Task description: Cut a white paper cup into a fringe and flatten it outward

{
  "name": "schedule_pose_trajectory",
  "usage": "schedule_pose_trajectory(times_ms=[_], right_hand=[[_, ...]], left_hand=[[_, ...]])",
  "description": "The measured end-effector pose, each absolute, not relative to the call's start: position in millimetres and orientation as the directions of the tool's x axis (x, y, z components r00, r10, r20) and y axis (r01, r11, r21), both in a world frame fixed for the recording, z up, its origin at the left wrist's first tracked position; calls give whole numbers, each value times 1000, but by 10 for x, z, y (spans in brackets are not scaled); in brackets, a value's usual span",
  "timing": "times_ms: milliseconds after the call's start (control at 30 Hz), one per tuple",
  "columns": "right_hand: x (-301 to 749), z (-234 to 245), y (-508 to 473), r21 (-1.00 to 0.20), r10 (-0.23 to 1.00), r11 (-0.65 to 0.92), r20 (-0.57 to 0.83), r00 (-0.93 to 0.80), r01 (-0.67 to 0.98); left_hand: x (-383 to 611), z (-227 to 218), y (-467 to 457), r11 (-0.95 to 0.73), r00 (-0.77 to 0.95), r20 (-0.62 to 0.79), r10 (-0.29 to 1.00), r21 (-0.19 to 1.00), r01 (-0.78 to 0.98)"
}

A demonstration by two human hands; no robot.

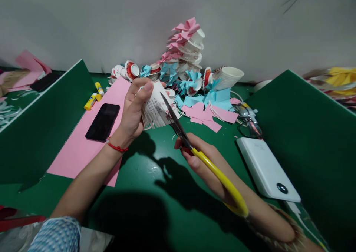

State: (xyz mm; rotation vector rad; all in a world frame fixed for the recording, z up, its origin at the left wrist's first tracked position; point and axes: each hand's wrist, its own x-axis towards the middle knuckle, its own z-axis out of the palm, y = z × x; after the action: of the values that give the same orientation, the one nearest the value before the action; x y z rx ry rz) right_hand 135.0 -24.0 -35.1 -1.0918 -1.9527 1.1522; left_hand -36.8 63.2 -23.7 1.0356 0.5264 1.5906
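My left hand (138, 105) is closed on a white paper cup (156, 109) with faint print, holding it above the green table. The cup's lower edge is cut into a fringe of narrow strips. In my right hand (205, 157) is a pair of scissors (178, 128) with yellow handles, fingers wrapped round them. The dark blades point up and left, across the right part of the cup. My left fingers hide part of the cup, and whether the blades touch it I cannot tell.
Pink paper (75, 155) lies at left under a black phone (102, 122), near yellow glue sticks (90, 101). Decorated cups (191, 46) pile up by the wall. Glasses (250, 128) and a white power bank (267, 170) lie right. Green dividers (303, 141) flank the table.
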Motion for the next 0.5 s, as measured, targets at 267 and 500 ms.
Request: schedule_pose_trajectory(times_ms=[267, 500], right_hand=[[1347, -348, -269, -888, 898, 262, 81, -433, 378], [1312, -320, -260, -886, 913, 248, 78, -400, 391]], left_hand=[[-355, -232, 623, -293, 20, 382, 924, 742, -603], [-340, -193, 583, -251, 6, 317, 948, 763, -596]])
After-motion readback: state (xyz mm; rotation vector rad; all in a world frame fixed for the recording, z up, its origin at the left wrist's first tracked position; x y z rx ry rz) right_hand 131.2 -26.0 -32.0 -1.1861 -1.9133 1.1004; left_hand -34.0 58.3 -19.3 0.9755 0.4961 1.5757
